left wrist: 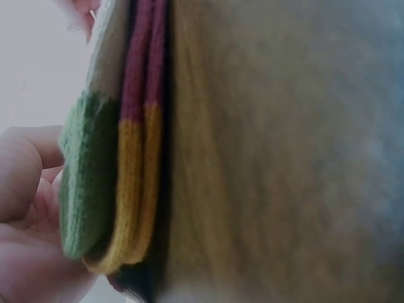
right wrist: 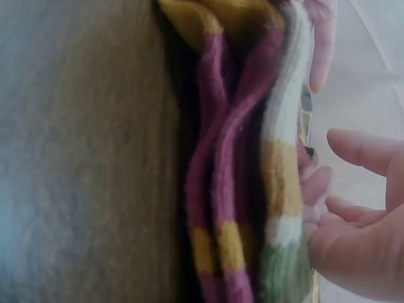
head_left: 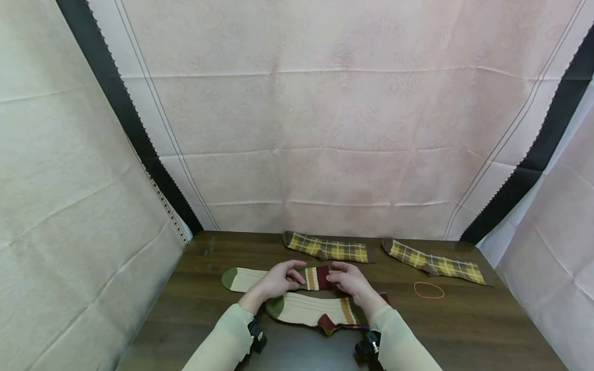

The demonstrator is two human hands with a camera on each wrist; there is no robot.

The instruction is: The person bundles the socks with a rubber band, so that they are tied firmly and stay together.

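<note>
A cream sock (head_left: 246,280) with a green toe and a dark red cuff lies flat across the middle of the table. Over its middle, my left hand (head_left: 277,281) hovers with loosely bent fingers. My right hand (head_left: 350,282) has its fingertips right at the dark red cuff (head_left: 323,277), fingers relaxed. Nearer to me lies another cream sock (head_left: 310,309) with green ends and an orange stripe. Beneath it, in the left wrist view, show maroon and mustard sock layers (left wrist: 134,126). Its right end is partly hidden by my right wrist.
Two yellow plaid socks with dark ends lie at the back, one in the middle (head_left: 343,251) and one to the right (head_left: 436,264). An orange rubber band (head_left: 429,296) lies on the dark wooden table (head_left: 185,309). Pale cloth walls (head_left: 325,129) enclose the back and sides.
</note>
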